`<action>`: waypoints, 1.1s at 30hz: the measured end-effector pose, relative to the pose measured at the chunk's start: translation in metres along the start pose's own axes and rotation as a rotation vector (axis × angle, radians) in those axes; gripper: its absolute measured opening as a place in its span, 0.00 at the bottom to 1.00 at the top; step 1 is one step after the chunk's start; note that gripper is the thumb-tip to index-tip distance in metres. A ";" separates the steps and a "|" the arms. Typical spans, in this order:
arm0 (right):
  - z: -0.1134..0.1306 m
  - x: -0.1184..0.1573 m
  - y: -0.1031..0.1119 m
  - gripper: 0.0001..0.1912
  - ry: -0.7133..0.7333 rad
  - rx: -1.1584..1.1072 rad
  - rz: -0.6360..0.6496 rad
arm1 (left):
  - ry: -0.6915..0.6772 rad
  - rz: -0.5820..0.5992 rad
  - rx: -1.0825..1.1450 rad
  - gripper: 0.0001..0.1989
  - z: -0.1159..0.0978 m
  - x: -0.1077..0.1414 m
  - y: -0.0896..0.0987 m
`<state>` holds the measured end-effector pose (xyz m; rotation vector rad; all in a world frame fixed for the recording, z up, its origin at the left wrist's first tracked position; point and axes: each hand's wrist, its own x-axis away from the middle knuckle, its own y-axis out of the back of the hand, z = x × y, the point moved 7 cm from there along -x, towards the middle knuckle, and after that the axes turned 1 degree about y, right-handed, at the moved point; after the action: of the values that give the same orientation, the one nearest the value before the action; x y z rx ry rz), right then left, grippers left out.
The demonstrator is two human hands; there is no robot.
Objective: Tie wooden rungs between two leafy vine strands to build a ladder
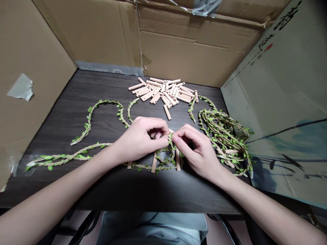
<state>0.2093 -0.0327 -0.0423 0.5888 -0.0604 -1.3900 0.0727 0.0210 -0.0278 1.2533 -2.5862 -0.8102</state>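
Cardboard walls [184,44], dark wood-grain tabletop [56,132], gray tape [21,87]

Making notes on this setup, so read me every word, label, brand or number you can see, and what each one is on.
Black brush-style characters on the cardboard panel: too slanted and cut off to quote.
Red seal mark on the same panel: too small to read.
Line of small dark print along that panel: too small to read.
No other writing can be read.

Cardboard panels [194,44] wall the dark wood-grain bench [58,119] behind and at both sides, the right-hand panel [288,102] printed with brushstroke artwork.
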 end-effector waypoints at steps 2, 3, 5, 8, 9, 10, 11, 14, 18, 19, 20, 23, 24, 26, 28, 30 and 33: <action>-0.002 0.000 0.001 0.09 -0.031 -0.042 0.003 | 0.037 0.018 0.044 0.05 0.002 0.000 0.000; -0.004 0.000 0.001 0.10 -0.048 -0.062 0.002 | 0.049 0.025 0.060 0.05 0.003 0.000 0.001; -0.006 0.001 0.002 0.11 -0.082 -0.093 0.003 | 0.055 0.027 0.078 0.06 0.003 0.001 0.003; -0.009 0.001 0.001 0.12 -0.118 -0.129 0.006 | 0.029 0.013 0.065 0.05 0.001 0.001 0.006; -0.010 0.001 0.001 0.12 -0.124 -0.136 0.008 | 0.017 0.006 0.052 0.04 0.000 0.001 0.006; -0.010 0.001 0.000 0.12 -0.128 -0.139 0.012 | 0.005 -0.002 0.040 0.04 -0.001 0.001 0.007; -0.010 0.000 0.000 0.12 -0.127 -0.135 0.019 | -0.006 -0.009 0.031 0.03 -0.002 0.000 0.007; -0.007 -0.001 -0.002 0.11 -0.087 -0.079 0.050 | -0.061 -0.032 0.017 0.03 -0.006 0.001 0.007; -0.002 -0.001 -0.005 0.10 -0.010 0.001 0.092 | -0.180 -0.051 -0.031 0.04 -0.015 0.003 0.006; -0.001 -0.001 -0.005 0.10 0.005 0.016 0.096 | -0.204 -0.053 -0.043 0.05 -0.016 0.003 0.006; 0.000 -0.001 -0.005 0.10 0.022 0.032 0.099 | -0.219 -0.054 -0.052 0.05 -0.016 0.004 0.006; 0.003 0.000 -0.005 0.08 0.069 0.094 0.095 | -0.230 -0.069 -0.058 0.07 -0.015 0.005 0.005; 0.004 0.000 -0.004 0.07 0.081 0.119 0.082 | -0.224 -0.077 -0.060 0.07 -0.015 0.005 0.004; 0.007 0.000 -0.001 0.03 0.108 0.173 0.040 | -0.215 -0.087 -0.063 0.07 -0.014 0.005 0.004; 0.010 0.001 0.002 0.01 0.132 0.219 -0.011 | -0.209 -0.099 -0.069 0.07 -0.014 0.005 0.004; 0.012 0.001 0.006 0.03 0.131 0.243 -0.057 | -0.196 -0.112 -0.074 0.07 -0.013 0.005 0.005; 0.012 0.002 0.011 0.06 0.100 0.239 -0.110 | -0.151 -0.105 -0.044 0.07 -0.009 0.004 0.005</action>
<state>0.2148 -0.0383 -0.0279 0.8707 -0.1167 -1.4689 0.0695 0.0166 -0.0178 1.3752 -2.6194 -1.0121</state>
